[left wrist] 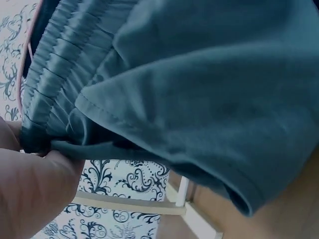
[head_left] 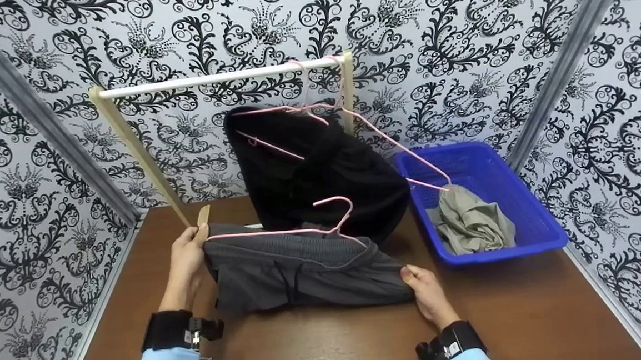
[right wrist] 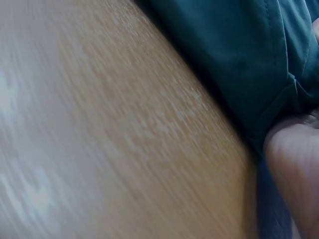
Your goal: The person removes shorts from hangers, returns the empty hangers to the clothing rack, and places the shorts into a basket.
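Note:
Dark grey shorts (head_left: 254, 284) with an elastic waistband and a drawstring are held up over the table, stretched between both hands. A pink hanger (head_left: 268, 234) lies along the waistband opening, its hook standing free above. My left hand (head_left: 187, 257) pinches the waistband's left corner, by the hanger's end; in the left wrist view the thumb of the left hand (left wrist: 35, 186) presses the gathered cloth (left wrist: 65, 84). My right hand (head_left: 427, 293) pinches the right side of the shorts. The right wrist view shows that hand (right wrist: 294, 164) at the cloth, its fingers mostly hidden.
Behind stands a rack with a white bar (head_left: 209, 81) and wooden posts. Black clothing (head_left: 320, 174) hangs there on a pink hanger. Beside it another pink hanger slants toward a blue basket (head_left: 535, 228), where a grey-beige garment (head_left: 476, 220) lies. Patterned walls enclose the brown table (head_left: 330, 346).

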Demonstrator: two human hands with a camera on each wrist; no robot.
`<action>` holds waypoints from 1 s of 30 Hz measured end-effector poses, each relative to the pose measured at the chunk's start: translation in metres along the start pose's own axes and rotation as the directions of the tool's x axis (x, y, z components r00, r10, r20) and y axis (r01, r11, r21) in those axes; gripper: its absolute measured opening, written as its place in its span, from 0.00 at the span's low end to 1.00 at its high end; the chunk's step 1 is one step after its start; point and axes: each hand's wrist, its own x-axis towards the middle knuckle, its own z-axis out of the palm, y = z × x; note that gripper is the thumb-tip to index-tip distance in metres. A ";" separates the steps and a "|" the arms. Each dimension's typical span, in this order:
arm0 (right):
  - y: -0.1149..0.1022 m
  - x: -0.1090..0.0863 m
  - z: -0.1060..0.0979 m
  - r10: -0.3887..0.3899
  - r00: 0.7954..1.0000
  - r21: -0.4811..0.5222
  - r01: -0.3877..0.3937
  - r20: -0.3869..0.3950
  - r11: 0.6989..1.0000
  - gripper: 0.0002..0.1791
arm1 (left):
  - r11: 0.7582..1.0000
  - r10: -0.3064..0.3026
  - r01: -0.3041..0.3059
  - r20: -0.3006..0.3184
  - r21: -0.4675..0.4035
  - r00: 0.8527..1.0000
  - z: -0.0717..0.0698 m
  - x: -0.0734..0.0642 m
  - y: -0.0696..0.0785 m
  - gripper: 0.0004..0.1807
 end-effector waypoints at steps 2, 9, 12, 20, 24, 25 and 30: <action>0.000 0.000 0.000 0.001 1.000 -0.001 -0.001 -0.006 1.000 0.16 | 0.987 -0.064 0.073 0.065 -0.143 0.996 0.000 0.000 0.000 0.16; 0.000 0.000 -0.002 0.019 1.000 0.030 -0.019 -0.007 0.999 0.15 | 0.863 -0.138 0.222 0.210 -0.453 0.968 0.005 -0.002 -0.004 0.12; -0.001 0.000 -0.001 0.028 1.000 0.044 -0.028 -0.001 0.999 0.14 | 0.880 -0.132 0.223 0.234 -0.419 0.963 0.008 -0.005 -0.007 0.17; -0.003 -0.001 -0.002 0.010 0.999 -0.016 -0.010 -0.036 1.000 0.15 | 0.997 0.060 -0.062 0.069 0.037 0.996 0.015 -0.007 -0.018 0.14; -0.004 -0.004 -0.002 0.037 0.997 -0.037 -0.040 -0.060 0.999 0.23 | 0.920 0.204 -0.222 0.089 0.322 0.975 0.015 -0.007 -0.024 0.11; -0.003 -0.004 -0.002 0.042 0.997 -0.043 -0.045 -0.061 0.998 0.23 | 0.904 0.229 -0.248 0.097 0.348 0.969 0.015 -0.007 -0.026 0.12; -0.002 -0.004 -0.002 0.036 0.998 -0.028 -0.038 -0.055 0.999 0.17 | 0.901 0.232 -0.251 0.098 0.355 0.968 0.017 -0.011 -0.032 0.13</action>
